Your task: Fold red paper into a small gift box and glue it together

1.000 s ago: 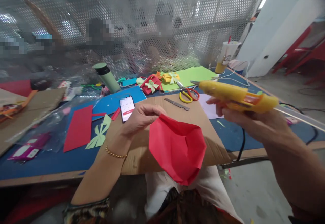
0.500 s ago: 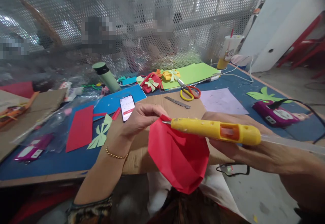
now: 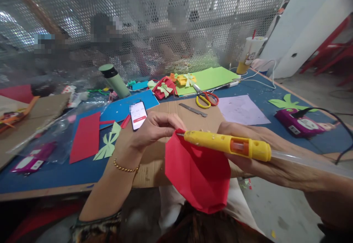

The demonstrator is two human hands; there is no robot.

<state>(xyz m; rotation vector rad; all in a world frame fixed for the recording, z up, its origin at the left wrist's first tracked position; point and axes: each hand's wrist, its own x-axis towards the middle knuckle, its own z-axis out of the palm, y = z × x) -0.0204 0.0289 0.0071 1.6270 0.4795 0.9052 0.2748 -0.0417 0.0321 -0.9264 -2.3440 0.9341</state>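
Observation:
My left hand [image 3: 154, 127] pinches the upper edge of a folded red paper piece [image 3: 197, 173], which hangs over my lap. A yellow glue gun [image 3: 226, 144] is in my right hand [image 3: 248, 151], its metal tip at the red paper's top edge beside my left fingertips. A clear glue stick [image 3: 303, 161] sticks out from the gun's rear. Part of my right hand is hidden behind the gun. Under my hands is a cardboard sheet [image 3: 154, 171].
Scissors [image 3: 204, 100] and a metal blade [image 3: 193, 110] lie on the cardboard. A phone [image 3: 138, 115], red sheet [image 3: 85, 137], green bow [image 3: 109, 143], lilac paper [image 3: 244, 110], bottle [image 3: 115, 81], drink cup [image 3: 249, 56] and purple device [image 3: 298, 122] surround it.
The glue gun has moved slightly left and tilted, its rear end lower. The red paper has shifted slightly right and turned, with my left hand still on its edge.

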